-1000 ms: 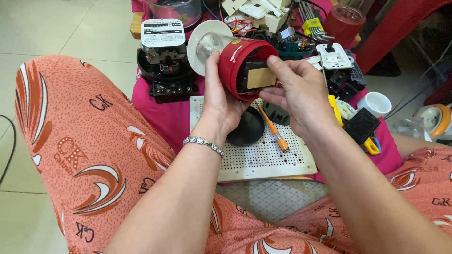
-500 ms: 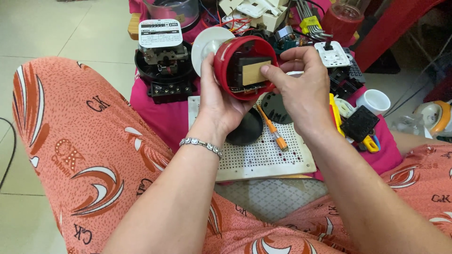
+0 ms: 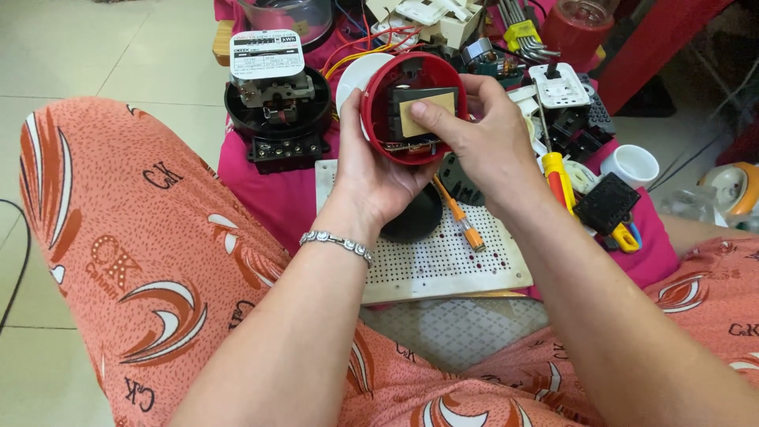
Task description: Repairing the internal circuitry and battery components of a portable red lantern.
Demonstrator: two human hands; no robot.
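My left hand (image 3: pixel 371 170) grips a round red device housing (image 3: pixel 378 87) from below and behind, open side facing me. Inside it sits a dark circuit part with a tan rectangular block (image 3: pixel 431 107). My right hand (image 3: pixel 494 146) reaches in from the right, thumb pressed on the tan block and fingers curled over the housing's rim. A silver bracelet (image 3: pixel 341 241) circles my left wrist. Under the hands lies a white perforated board (image 3: pixel 443 265) with an orange screwdriver (image 3: pixel 460 221) and a black round cap (image 3: pixel 413 217) on it.
A black electric meter (image 3: pixel 277 103) with a white label stands at the left on a pink cloth (image 3: pixel 277 202). Switch parts, hex keys (image 3: pixel 518 28), a yellow-red screwdriver (image 3: pixel 558 178), a white cup (image 3: pixel 632 164) and a red jar (image 3: pixel 577 24) crowd the back and right. My legs in orange patterned fabric frame the front.
The red housing has turned and come lower toward me, and my right thumb has moved onto the tan block inside it. The view has shifted slightly.
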